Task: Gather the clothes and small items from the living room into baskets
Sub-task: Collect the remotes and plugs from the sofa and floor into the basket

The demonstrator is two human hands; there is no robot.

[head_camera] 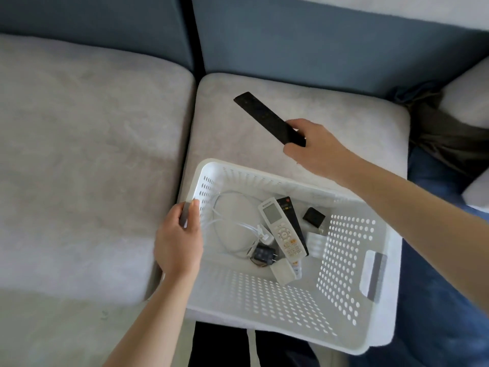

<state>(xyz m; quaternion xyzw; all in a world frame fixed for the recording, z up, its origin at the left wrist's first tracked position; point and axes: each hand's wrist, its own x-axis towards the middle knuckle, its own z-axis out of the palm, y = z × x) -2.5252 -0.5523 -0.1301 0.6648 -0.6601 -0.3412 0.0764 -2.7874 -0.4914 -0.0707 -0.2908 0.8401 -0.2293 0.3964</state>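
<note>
A white perforated plastic basket (344, 258) rests on the grey sofa cushion (344, 120). My left hand (177, 239) grips its left handle. My right hand (315, 147) holds the near end of a long black remote (264, 116), which points up and to the left just above the cushion, beyond the basket's far rim. Inside the basket lie a white remote (281, 229), a black remote (292, 213) partly under it, a white cable (232, 221), a black charger plug (263, 254), a small black box (313, 215) and a white pack (316, 243).
Another grey seat cushion (79, 154) lies to the left, with blue backrests (317, 49) behind. Dark brown cloth (444, 133) and blue denim fabric (436, 247) lie at the right, beside the basket. A dark gap runs between the two seats.
</note>
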